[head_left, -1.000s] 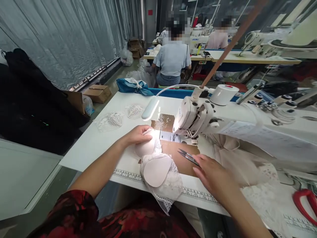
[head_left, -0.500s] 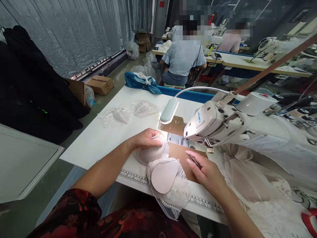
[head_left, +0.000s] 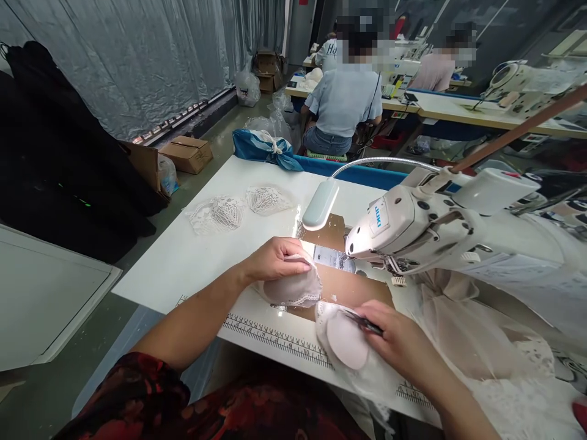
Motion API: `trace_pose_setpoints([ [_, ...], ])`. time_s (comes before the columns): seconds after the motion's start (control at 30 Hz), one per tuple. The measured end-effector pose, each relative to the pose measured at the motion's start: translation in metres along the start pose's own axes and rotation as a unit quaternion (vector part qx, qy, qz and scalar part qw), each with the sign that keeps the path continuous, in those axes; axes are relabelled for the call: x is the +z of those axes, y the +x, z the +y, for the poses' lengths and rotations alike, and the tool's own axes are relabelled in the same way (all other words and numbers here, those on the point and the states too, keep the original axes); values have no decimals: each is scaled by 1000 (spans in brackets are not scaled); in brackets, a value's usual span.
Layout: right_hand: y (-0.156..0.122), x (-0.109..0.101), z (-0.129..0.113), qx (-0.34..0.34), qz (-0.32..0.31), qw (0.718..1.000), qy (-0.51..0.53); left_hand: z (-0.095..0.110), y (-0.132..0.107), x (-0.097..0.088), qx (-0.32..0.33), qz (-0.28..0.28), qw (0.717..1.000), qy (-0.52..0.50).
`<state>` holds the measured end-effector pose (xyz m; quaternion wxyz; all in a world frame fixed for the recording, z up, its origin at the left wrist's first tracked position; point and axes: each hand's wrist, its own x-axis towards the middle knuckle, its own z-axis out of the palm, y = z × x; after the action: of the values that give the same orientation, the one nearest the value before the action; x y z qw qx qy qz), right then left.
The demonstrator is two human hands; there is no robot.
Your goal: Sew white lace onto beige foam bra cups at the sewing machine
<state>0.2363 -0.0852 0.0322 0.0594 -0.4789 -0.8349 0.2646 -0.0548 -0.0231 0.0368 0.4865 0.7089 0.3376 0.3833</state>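
My left hand [head_left: 283, 260] is closed on the upper edge of a pale padded bra cup [head_left: 293, 288] with a lace border, pinched between thumb and fingers. My right hand [head_left: 385, 330] grips small dark thread snips [head_left: 367, 322]; their pointed end lies over a second lace-trimmed cup [head_left: 346, 342]. That cup rests at the table's front edge, its pale pad facing up and sheer fabric trailing over the edge. Just beyond both hands is the sewing machine's needle area [head_left: 346, 260], with a metal plate [head_left: 328, 258] beside it.
A white sewing machine [head_left: 413, 214] occupies the right side, under a small lamp [head_left: 321, 205]. Two lace pieces [head_left: 224, 212] lie at the table's far left. Sheer fabric [head_left: 477, 324] is heaped at right. Co-workers sit ahead, one in a light blue shirt [head_left: 343, 91].
My right hand has moved down toward me, bringing the snips over the second cup. This cup has shifted right, apart from the one in my left hand, which shows more of its lace edge.
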Motion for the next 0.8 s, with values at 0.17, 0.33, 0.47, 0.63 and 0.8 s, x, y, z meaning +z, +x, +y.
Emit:
trace_pose_setpoints([
  [0.17,-12,-12,7,62,175,982,21,4,-4,7,39,-50,998,20],
  [0.33,19,10,-33,44,156,966,200,9,-5,19,84,-61,994,46],
  [0.47,41,29,-45,-1,200,963,179,14,-6,17,116,-97,986,66],
  [0.63,36,35,-36,-5,296,945,142,15,-10,8,122,-101,982,107],
  [0.8,33,37,-33,-14,331,933,139,14,-9,8,132,-104,980,110],
])
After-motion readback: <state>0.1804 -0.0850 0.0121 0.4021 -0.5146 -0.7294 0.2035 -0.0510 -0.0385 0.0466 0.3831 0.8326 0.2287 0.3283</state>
